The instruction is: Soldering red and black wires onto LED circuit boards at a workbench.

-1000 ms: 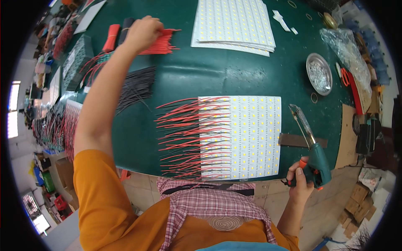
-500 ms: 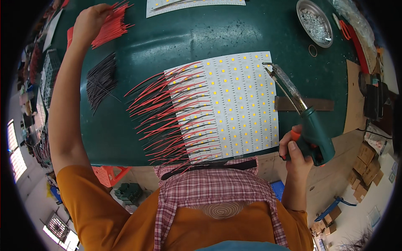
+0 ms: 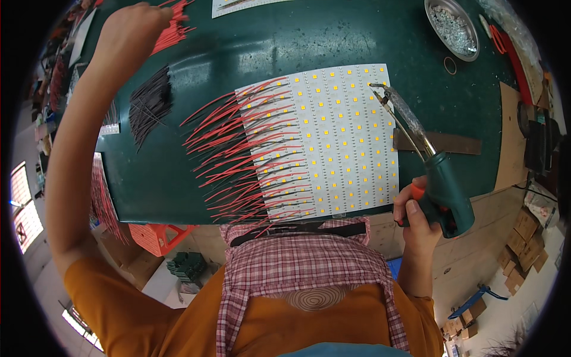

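Note:
My right hand [image 3: 419, 211] is wrapped round the handle of a green soldering gun [image 3: 449, 190] with an orange trigger. The gun's tip points to the upper right part of a white LED circuit board [image 3: 345, 149] dotted with yellow LEDs; whether it touches cannot be told. Rows of red and black wires [image 3: 226, 143] stick out from the board's left side. At the far left, my left hand [image 3: 135, 30] has its fingers curled in at a pile of red wires [image 3: 172, 31]. Its fingertips are mostly hidden, and what they pinch cannot be made out.
A pile of black wires [image 3: 150, 102] lies nearer than the red ones. Another LED board [image 3: 244, 6] shows at the far edge. To the right are a metal bowl [image 3: 474, 50] of small bits, a rubber ring [image 3: 450, 65] and a dark flat bar [image 3: 446, 143] beside the board.
My left hand has shifted slightly to the right over the red wires, with its elbow swung outward to the left. The right hand and the soldering gun have stayed nearly in place.

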{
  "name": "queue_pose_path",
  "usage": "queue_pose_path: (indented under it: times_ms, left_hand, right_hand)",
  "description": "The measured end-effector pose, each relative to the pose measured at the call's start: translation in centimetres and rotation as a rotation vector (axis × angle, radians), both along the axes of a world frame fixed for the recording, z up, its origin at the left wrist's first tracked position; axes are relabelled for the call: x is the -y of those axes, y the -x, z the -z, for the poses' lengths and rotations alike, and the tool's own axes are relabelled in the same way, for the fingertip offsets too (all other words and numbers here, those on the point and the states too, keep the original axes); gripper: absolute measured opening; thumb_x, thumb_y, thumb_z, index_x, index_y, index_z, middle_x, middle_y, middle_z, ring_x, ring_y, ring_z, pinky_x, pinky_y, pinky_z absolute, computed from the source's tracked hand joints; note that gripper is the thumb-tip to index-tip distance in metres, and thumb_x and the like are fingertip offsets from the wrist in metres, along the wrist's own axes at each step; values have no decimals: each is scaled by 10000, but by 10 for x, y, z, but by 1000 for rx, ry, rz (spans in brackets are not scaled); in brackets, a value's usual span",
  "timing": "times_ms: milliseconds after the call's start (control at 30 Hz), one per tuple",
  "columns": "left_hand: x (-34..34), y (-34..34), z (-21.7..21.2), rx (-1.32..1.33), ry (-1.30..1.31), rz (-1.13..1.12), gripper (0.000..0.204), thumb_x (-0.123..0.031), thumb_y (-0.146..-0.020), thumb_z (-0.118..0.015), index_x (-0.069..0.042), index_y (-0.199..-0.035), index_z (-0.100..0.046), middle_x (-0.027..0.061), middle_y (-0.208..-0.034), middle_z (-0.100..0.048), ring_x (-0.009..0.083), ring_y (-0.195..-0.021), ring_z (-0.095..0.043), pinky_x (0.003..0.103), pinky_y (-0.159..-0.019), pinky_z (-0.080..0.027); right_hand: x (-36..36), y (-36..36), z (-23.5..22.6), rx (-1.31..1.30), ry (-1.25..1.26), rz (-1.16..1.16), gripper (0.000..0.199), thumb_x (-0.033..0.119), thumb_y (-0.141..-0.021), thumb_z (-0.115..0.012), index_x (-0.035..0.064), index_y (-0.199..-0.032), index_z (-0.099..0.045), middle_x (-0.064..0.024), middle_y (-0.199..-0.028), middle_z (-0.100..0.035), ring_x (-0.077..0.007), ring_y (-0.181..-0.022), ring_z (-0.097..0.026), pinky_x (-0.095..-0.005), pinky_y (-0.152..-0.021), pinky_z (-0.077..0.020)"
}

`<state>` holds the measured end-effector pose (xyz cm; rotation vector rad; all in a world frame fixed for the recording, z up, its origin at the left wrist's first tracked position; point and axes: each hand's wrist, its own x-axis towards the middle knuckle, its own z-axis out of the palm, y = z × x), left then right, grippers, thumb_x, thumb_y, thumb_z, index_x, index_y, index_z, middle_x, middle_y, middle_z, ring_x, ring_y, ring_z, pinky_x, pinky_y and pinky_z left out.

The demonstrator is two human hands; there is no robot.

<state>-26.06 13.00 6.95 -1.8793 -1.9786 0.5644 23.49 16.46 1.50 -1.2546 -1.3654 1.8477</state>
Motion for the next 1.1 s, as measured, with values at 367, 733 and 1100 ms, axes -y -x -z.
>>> queue_pose_path:
  times_ms: [367, 733, 1100]
  left_hand:
    - [-26, -111, 35, -594, 816, 274, 140, -267, -887, -599, -260, -915, -736, -116, -850, -677, 110, -803, -596, 307, -598, -326]
    - [47, -198, 42, 483, -330, 273, 209, -159, -775, -675, -73, -963, -704, 12, -904, -693, 153, -754, -611, 290, -588, -426]
    - [79, -226, 79, 801, -344, 213, 290, -139, -784, -661, -64, -1060, -710, 55, -1111, -718, 189, -951, -648, 344, -797, -374]
  right_hand:
    - [17, -9, -5, -74, -15, -37, 422, 117, -832, -656, -11, -1207, -512, -143, -798, -621, -148, -555, -534, -261, -507, -439]
    - [7, 17, 17, -384, 147, -63, 375, 194, -838, -684, 65, -1144, -508, -184, -1223, -553, -285, -1125, -557, -512, -1079, -352]
    - [9, 19, -11, -250, 205, -29, 378, 210, -846, -701, 85, -1131, -486, -135, -1105, -559, -223, -1033, -581, -470, -1075, -412]
